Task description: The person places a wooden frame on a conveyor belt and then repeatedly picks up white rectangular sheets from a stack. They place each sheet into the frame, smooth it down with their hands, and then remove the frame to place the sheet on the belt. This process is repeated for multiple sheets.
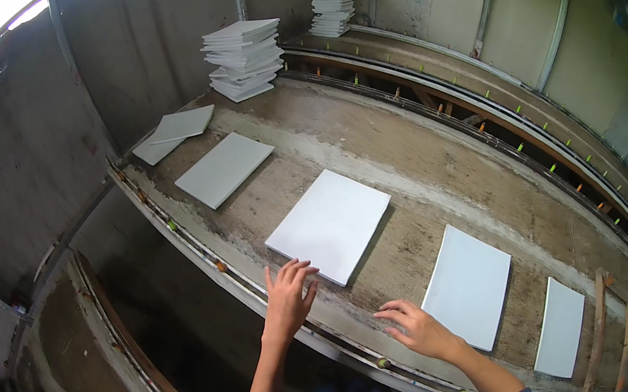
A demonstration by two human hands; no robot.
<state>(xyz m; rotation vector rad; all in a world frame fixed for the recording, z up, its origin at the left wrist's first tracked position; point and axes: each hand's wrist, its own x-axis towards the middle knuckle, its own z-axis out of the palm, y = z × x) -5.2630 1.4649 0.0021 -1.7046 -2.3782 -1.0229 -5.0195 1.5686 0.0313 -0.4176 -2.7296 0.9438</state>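
A white rectangular sheet or thin panel (331, 226) lies flat on the stained long table in front of me. My left hand (289, 301) is at its near edge, fingers apart and loosely bent, with nothing held; whether the fingertips touch the panel I cannot tell. To the right, my right hand (417, 328) hovers over the table's near side, also holding nothing, fingers stretched out and slightly curved. Closest to it is another white panel (470, 286), just beyond the wrist. A narrower-looking white panel (559, 328) lies farther right.
Farther left lie a single panel (225, 168) and two overlapping panels (178, 131). An uneven stack of panels (243, 60) stands at the far end, with a smaller stack (333, 12) behind. Pegs line the table's rail (221, 267). Wooden sticks (598, 332) lie at right.
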